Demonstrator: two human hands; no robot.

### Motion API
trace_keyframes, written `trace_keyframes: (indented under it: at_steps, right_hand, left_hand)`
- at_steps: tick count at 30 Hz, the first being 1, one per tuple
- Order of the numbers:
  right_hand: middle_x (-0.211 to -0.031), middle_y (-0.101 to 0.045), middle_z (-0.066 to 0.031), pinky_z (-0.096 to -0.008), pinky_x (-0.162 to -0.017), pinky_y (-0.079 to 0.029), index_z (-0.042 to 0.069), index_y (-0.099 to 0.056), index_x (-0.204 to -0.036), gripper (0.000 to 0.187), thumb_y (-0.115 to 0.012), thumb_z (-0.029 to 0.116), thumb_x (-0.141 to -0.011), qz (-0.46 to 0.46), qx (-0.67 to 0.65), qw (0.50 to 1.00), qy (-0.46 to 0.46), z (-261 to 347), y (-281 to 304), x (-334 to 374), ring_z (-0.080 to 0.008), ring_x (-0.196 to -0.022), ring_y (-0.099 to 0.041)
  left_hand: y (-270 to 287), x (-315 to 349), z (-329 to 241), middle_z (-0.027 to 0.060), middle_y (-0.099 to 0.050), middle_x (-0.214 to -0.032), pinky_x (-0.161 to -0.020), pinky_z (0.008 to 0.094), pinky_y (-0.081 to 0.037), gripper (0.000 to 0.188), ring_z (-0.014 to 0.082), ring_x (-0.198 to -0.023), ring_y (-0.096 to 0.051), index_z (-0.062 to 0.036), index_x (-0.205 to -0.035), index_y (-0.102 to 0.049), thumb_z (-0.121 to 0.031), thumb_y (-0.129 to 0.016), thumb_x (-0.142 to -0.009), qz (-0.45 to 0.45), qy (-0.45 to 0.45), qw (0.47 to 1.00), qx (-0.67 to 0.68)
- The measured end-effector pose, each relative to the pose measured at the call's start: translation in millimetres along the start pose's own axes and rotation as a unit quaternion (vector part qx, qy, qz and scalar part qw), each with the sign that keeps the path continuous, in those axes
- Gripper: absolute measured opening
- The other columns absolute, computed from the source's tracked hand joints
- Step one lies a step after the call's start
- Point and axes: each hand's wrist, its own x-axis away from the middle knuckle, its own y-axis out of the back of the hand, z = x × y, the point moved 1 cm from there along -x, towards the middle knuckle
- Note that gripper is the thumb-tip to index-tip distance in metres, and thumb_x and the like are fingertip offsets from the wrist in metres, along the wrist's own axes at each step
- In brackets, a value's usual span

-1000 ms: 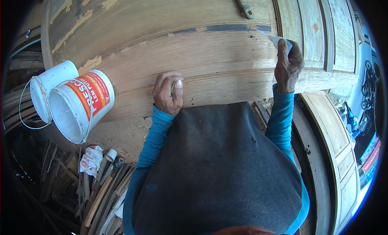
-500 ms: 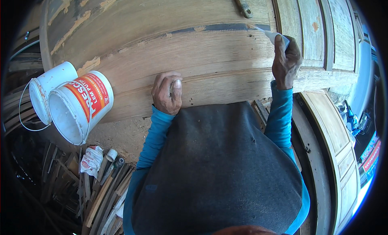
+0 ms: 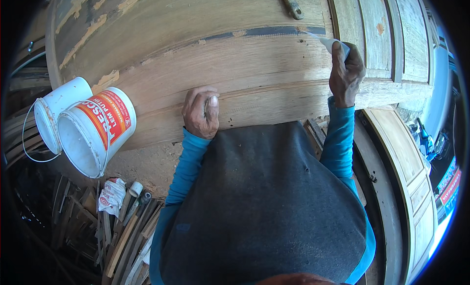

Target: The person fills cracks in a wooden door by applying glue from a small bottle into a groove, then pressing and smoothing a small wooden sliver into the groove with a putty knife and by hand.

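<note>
In my right hand (image 3: 346,75) is a small white bottle (image 3: 338,43) with a thin clear nozzle, gripped between thumb and fingers. Its tip points left at the right end of a dark strip (image 3: 274,31) set along the wooden door panel (image 3: 259,62). Orange-brown filler dabs sit on parts of that strip. Lower on the panel, near its close edge, my left hand (image 3: 201,113) rests with fingers curled in and thumb on top; nothing shows in it.
A tool with a worn wooden handle (image 3: 292,6) lies at the panel's far side. Two white buckets (image 3: 122,119) with wire handles lie tipped at the left. Below them are wood offcuts (image 3: 120,241) and a crumpled white bag (image 3: 112,194). Another panelled door (image 3: 401,162) stands at the right.
The whole view has shifted very slightly. Both hands and the bottle keep almost the same places on the panel.
</note>
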Motion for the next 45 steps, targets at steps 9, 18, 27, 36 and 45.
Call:
trace_keyframes:
  at_steps: [9,18,27,36,45]
  right_hand:
    - [-0.08,-0.072,-0.0115,-0.0334,-0.068,-0.053,-0.002,-0.072,-0.102,0.034,-0.069,0.032,-0.103,0.0,-0.011,1.0,0.015,-3,-7,-3,-0.0161,-0.073,-0.066]
    - [-0.078,-0.072,-0.0125,-0.0336,-0.067,-0.053,-0.001,-0.073,-0.102,0.034,-0.07,0.032,-0.103,-0.014,-0.009,1.0,0.017,-8,-5,-4,-0.0169,-0.071,-0.066]
    - [-0.076,-0.07,-0.0124,-0.0336,-0.065,-0.052,-0.001,-0.072,-0.1,0.035,-0.071,0.034,-0.102,-0.01,0.014,0.999,0.034,-7,-4,-5,-0.0166,-0.069,-0.065]
    - [-0.076,-0.07,-0.0125,-0.0342,-0.064,-0.052,0.0,-0.073,-0.101,0.033,-0.071,0.033,-0.102,-0.016,0.024,0.999,0.033,-3,-1,-5,-0.0166,-0.068,-0.064]
    - [-0.078,-0.071,-0.0143,-0.035,-0.065,-0.053,0.0,-0.073,-0.102,0.028,-0.07,0.028,-0.102,-0.004,0.039,0.999,0.027,-2,3,-7,-0.0191,-0.069,-0.067]
  left_hand:
    - [-1,-1,1,0.0159,-0.071,-0.104,-0.086,0.0418,-0.054,0.025,0.0333,-0.094,-0.066,-0.0003,-0.093,-0.069,-0.021,-0.058,-0.103,-0.003,0.0,1.0,0.0]
    - [-2,0,3,0.015,-0.071,-0.104,-0.085,0.0419,-0.054,0.024,0.0332,-0.094,-0.067,-0.0009,-0.093,-0.069,-0.021,-0.061,-0.102,-0.01,0.001,1.0,0.004]
    - [-3,0,4,0.0146,-0.071,-0.104,-0.085,0.0417,-0.054,0.019,0.0331,-0.095,-0.067,-0.0013,-0.093,-0.069,-0.018,-0.062,-0.101,-0.006,0.0,1.0,-0.003]
    - [-3,0,1,0.0142,-0.071,-0.104,-0.085,0.0414,-0.054,0.019,0.033,-0.094,-0.067,-0.0014,-0.094,-0.069,-0.018,-0.062,-0.101,-0.007,0.006,1.0,-0.001]
    - [-3,0,3,0.0146,-0.071,-0.104,-0.085,0.0416,-0.054,0.02,0.0329,-0.094,-0.067,-0.0014,-0.094,-0.069,-0.018,-0.061,-0.101,-0.008,0.002,1.0,0.0]
